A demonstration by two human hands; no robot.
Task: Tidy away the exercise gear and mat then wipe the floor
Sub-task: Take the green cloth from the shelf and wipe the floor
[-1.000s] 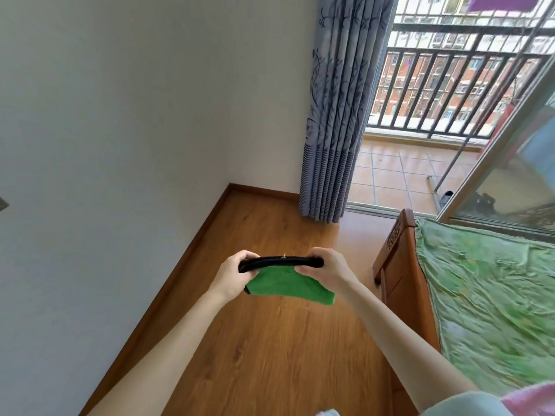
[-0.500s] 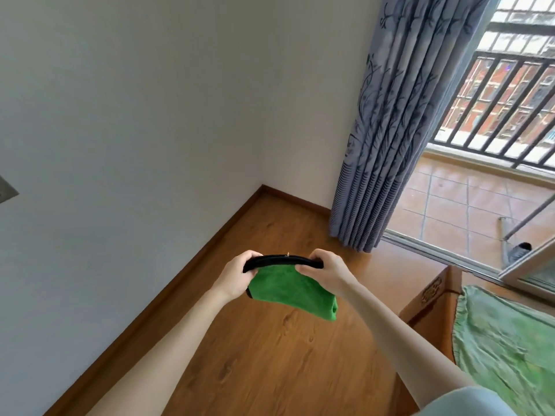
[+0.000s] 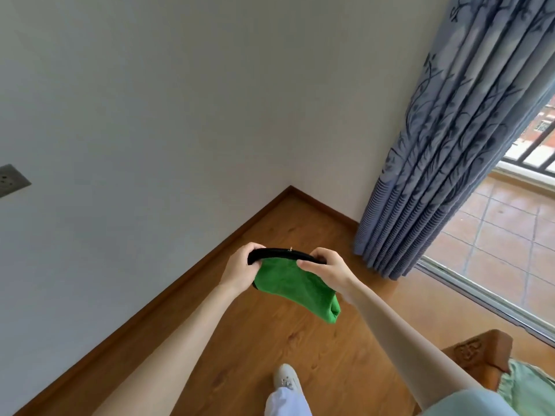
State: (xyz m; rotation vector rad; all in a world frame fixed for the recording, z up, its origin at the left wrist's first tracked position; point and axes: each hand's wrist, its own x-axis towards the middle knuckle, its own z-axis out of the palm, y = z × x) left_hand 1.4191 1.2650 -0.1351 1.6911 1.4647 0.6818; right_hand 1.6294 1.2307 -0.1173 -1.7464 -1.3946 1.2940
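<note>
One white shoe (image 3: 286, 376) of mine shows at the bottom, planted on the wooden floor (image 3: 252, 340), with one pale trouser leg (image 3: 286, 400) above it. To its right is one carved wooden bed corner (image 3: 477, 351) with one green sheet (image 3: 531, 385).

Beyond the shoe, both my arms reach forward, elbows out, wrists bent inward. My left hand (image 3: 240, 267) is curled tight around the left end of one black curved bar (image 3: 280, 253); my right hand (image 3: 327, 270) is closed on its right end, thumb on top. One green cloth (image 3: 295, 286) hangs from the bar between my hands, well above the floor, sagging toward the right.

Farther from the shoe, one blue patterned curtain (image 3: 444, 145) hangs right of the room's corner, the tiled balcony (image 3: 492, 235) past it. One wall socket (image 3: 12, 180) sits far left.
</note>
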